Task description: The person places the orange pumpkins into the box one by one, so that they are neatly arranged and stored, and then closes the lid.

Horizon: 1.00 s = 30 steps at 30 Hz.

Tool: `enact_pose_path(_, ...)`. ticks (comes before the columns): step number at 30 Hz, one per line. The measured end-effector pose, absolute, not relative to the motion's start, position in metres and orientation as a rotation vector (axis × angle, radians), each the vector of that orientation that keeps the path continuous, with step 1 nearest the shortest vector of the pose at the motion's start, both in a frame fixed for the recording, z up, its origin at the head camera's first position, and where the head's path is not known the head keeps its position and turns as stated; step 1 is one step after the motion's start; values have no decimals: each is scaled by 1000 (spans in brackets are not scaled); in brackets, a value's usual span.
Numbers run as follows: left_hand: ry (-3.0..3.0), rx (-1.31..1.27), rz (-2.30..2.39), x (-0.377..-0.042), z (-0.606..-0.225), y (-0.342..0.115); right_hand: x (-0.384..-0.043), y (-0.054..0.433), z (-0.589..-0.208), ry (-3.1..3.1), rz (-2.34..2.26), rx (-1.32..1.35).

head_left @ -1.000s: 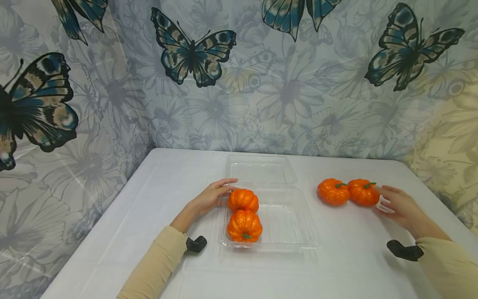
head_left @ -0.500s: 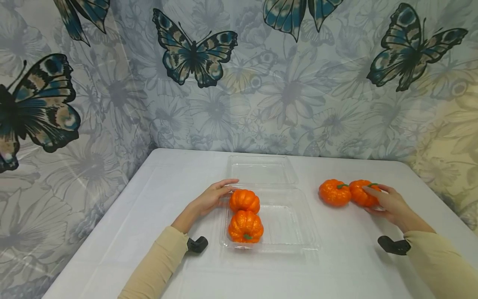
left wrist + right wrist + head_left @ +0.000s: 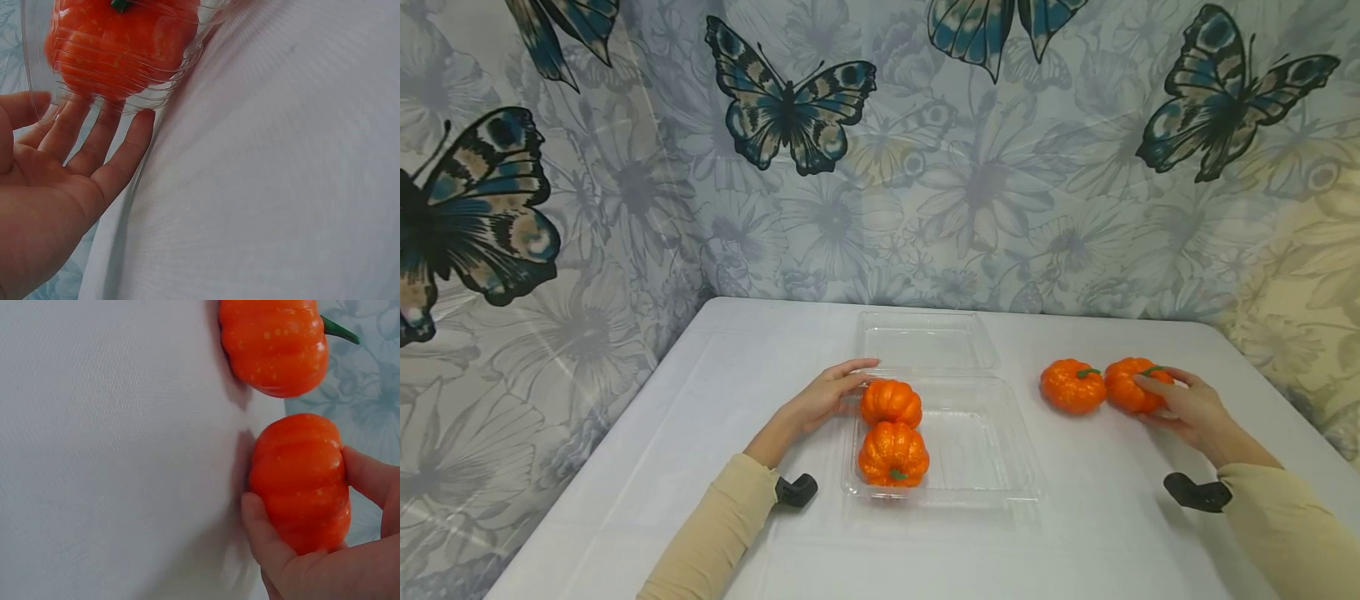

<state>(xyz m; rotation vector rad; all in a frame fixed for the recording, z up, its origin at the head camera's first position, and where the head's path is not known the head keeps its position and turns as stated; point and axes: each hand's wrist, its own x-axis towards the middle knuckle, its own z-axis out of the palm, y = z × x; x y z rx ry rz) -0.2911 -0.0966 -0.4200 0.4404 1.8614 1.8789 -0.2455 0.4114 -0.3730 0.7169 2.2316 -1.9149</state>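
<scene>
In the head view, my left hand holds the left edge of a clear plastic clamshell container. In the left wrist view, the fingertips meet its ribbed wall and the thumb is at the rim. Two small orange pumpkins, a rear one and a front one, sit along the container's left side. My right hand grips a third pumpkin by its sides, thumb and fingers on opposite faces in the right wrist view. Another green-stemmed pumpkin stands just left of it on the table.
The container's lid lies folded back behind the base. A white-covered table bears everything, and a butterfly-patterned wall covering rises behind its back edge and at the left.
My right hand has moved left onto the right-hand pumpkin and closed its fingers on it. Lately that pumpkin has shifted slightly right, away from its neighbour. The left hand stays at the container.
</scene>
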Motion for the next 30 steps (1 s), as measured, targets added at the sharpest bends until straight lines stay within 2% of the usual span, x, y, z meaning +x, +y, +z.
enact_pose_path(17, 1859, 453, 1885, -291, -421, -97, -243, 409, -357, 2274, -2121, 478)
enact_pose_path(30, 1855, 469, 1874, -288, -417, -98, -244, 387, -338, 2488, -1919, 230)
